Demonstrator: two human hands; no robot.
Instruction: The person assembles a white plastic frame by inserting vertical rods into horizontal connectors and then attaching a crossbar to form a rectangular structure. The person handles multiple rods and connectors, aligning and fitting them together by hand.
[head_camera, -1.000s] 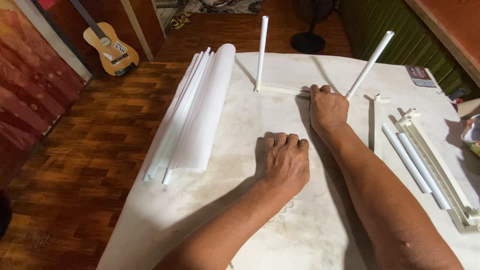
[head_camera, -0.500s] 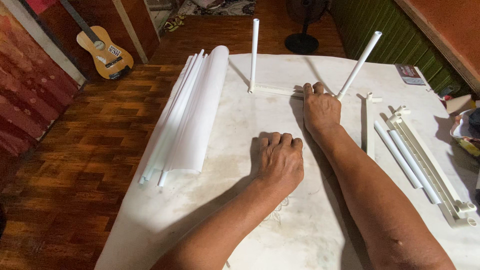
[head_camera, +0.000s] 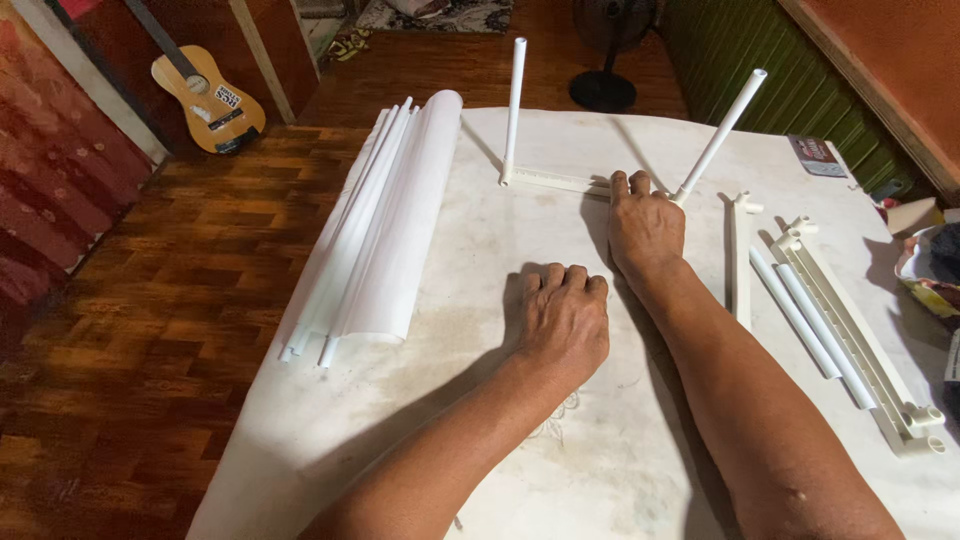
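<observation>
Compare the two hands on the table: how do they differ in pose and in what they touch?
The right hand lies further out, fingers stretched onto the base bar of the white pipe frame; the left hand lies nearer the body, fingers curled under, touching only the white table cover. The right hand rests between the frame's two upright pipes; the left hand has no pipe beside it. Both are bare, palm down, and grip nothing.

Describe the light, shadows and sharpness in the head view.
Head view: soft, even light, no glare on the white table; the left hand and right hand cast faint shadows leftward; the pipe frame and pipe bundle look sharp; wide-angle lens bends the table's edges.
</observation>
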